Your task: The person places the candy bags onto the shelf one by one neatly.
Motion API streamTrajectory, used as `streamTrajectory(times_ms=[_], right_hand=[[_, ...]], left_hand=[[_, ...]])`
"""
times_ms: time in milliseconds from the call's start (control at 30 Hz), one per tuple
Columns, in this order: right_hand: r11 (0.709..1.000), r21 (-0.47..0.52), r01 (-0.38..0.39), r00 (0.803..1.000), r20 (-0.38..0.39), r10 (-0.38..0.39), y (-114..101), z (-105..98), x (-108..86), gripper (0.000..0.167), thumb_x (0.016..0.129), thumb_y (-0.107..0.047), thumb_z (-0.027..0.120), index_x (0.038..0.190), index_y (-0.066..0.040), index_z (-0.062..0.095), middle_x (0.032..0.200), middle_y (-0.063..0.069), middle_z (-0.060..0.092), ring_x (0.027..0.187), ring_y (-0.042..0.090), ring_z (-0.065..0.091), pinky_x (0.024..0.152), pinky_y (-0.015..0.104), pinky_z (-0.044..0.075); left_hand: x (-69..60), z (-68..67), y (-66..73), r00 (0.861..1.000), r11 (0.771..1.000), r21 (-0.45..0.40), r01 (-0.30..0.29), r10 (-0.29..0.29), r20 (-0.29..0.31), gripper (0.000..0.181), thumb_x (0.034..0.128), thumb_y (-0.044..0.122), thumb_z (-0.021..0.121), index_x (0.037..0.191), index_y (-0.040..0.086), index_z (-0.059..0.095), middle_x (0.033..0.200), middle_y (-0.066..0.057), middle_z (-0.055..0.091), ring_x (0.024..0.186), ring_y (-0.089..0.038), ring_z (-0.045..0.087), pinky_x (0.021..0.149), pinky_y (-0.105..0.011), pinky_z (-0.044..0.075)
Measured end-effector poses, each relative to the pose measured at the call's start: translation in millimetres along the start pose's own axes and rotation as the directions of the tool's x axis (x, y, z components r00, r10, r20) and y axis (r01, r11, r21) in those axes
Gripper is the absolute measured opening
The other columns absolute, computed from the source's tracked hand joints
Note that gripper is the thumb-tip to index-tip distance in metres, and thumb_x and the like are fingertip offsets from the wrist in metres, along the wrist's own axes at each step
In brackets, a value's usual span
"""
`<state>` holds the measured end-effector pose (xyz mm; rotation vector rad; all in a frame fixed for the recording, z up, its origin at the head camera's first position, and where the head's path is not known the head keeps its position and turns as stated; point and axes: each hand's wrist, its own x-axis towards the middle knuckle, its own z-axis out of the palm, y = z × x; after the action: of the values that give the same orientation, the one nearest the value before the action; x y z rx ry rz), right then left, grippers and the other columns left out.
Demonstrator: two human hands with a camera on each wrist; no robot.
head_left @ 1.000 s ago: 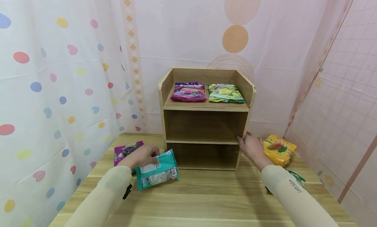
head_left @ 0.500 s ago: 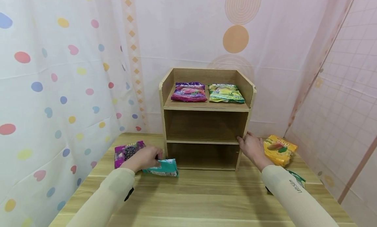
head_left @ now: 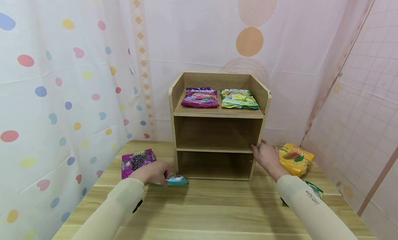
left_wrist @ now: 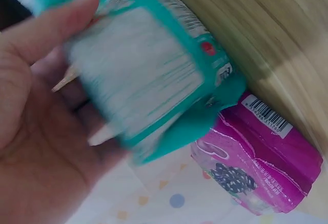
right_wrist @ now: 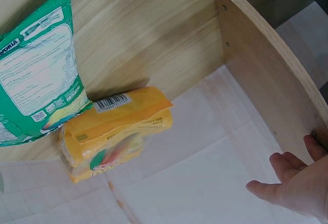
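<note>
Wood-grain tabletop [head_left: 214,212] before a dotted curtain [head_left: 77,91]. Left hand [head_left: 153,172] holds a teal packet [head_left: 178,180] between thumb and fingers, inward of the left edge, near a purple packet [head_left: 136,162]; right hand [head_left: 267,155], fingers relaxed, touches the shelf unit [head_left: 218,131]. An even pinch should keep the teal packet from buckling.

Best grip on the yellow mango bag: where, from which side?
Probably across its plump middle, from above: the yellow mango bag looks thick enough to grasp, its top is uncovered, and the green bag crowds its near end.
</note>
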<state>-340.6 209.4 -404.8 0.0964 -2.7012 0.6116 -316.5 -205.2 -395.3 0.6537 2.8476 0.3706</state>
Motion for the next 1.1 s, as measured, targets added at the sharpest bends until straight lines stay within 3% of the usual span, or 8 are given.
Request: streamTrajectory(times_ms=[100,200,333,467,633,733,933,1100], right_hand=[[1.000,-0.004,0.001,1.000,0.000,-0.001,0,0,-0.2,0.049,0.104,-0.029,0.045,0.062,-0.009,0.057,0.137,0.029,0.053,0.133,0.042,0.044,0.103,0.064,0.028],[1.000,-0.012,0.006,1.000,-0.001,-0.006,0,0,-0.2,0.049,0.104,-0.028,0.045,0.062,-0.008,0.057,0.137,0.029,0.053,0.132,0.042,0.044,0.102,0.064,0.029],[1.000,-0.007,0.011,1.000,0.000,-0.011,1,0,-0.3,0.049,0.105,-0.028,0.045,0.061,-0.009,0.057,0.134,0.028,0.056,0.133,0.042,0.044,0.103,0.066,0.027],[1.000,0.008,0.014,1.000,0.001,-0.014,2,1,0.0,0.051,0.105,-0.028,0.045,0.059,-0.009,0.056,0.129,0.027,0.060,0.134,0.041,0.043,0.104,0.068,0.024],[1.000,0.020,0.005,1.000,0.004,-0.005,1,0,0.1,0.051,0.105,-0.029,0.045,0.060,-0.009,0.058,0.135,0.028,0.055,0.134,0.043,0.043,0.106,0.069,0.022],[1.000,0.021,-0.001,1.000,0.009,0.001,0,0,0.1,0.051,0.104,-0.030,0.044,0.060,-0.009,0.058,0.138,0.029,0.052,0.134,0.043,0.043,0.106,0.068,0.022],[1.000,0.018,0.007,1.000,0.005,-0.008,0,1,0.1,0.051,0.104,-0.031,0.045,0.060,-0.009,0.057,0.139,0.030,0.051,0.132,0.044,0.044,0.104,0.066,0.025],[1.000,0.009,0.011,1.000,-0.002,-0.011,1,0,0.0,0.050,0.104,-0.031,0.044,0.061,-0.010,0.057,0.138,0.030,0.051,0.133,0.044,0.044,0.103,0.065,0.027]], left_hand=[[-3.3,1.5,-0.7,0.990,0.995,-0.003,0.105,-0.104,0.099,0.021,0.0740,0.014,0.085,0.088,0.014,0.069,0.095,-0.002,0.064,0.086,-0.022,0.057,0.078,-0.046,0.051],[-2.7,3.4,-4.6,0.979,0.985,0.016,0.170,-0.170,0.115,0.024,0.0806,0.023,0.081,0.102,0.016,0.073,0.111,-0.005,0.066,0.101,-0.028,0.059,0.089,-0.056,0.048],[1.7,6.4,-8.9,0.983,0.984,0.037,0.173,-0.175,0.055,0.024,0.0874,0.024,0.074,0.105,0.008,0.072,0.104,-0.009,0.069,0.097,-0.030,0.063,0.089,-0.055,0.049],[4.6,10.6,-10.0,0.984,0.982,0.066,0.178,-0.179,0.010,0.024,0.0872,0.022,0.074,0.100,0.002,0.071,0.093,-0.010,0.069,0.088,-0.029,0.065,0.084,-0.052,0.052],[4.7,23.3,-9.8,0.971,0.962,0.134,0.237,-0.231,-0.061,0.035,0.0874,0.030,0.075,0.102,-0.001,0.069,0.094,-0.013,0.070,0.085,-0.030,0.066,0.082,-0.053,0.053],[3.2,32.3,-8.4,0.961,0.949,0.157,0.274,-0.266,-0.072,0.040,0.0866,0.037,0.075,0.101,-0.001,0.070,0.096,-0.014,0.070,0.085,-0.030,0.065,0.083,-0.054,0.052],[2.2,42.3,-5.3,0.969,0.948,0.203,0.246,-0.242,-0.042,0.039,0.0838,0.044,0.077,0.081,0.006,0.069,0.081,-0.006,0.066,0.073,-0.021,0.059,0.076,-0.048,0.054],[4.3,43.5,0.4,0.986,0.970,0.175,0.167,-0.169,-0.007,0.044,0.0783,0.039,0.083,0.104,0.004,0.073,0.102,-0.009,0.070,0.097,-0.030,0.064,0.090,-0.049,0.050]])
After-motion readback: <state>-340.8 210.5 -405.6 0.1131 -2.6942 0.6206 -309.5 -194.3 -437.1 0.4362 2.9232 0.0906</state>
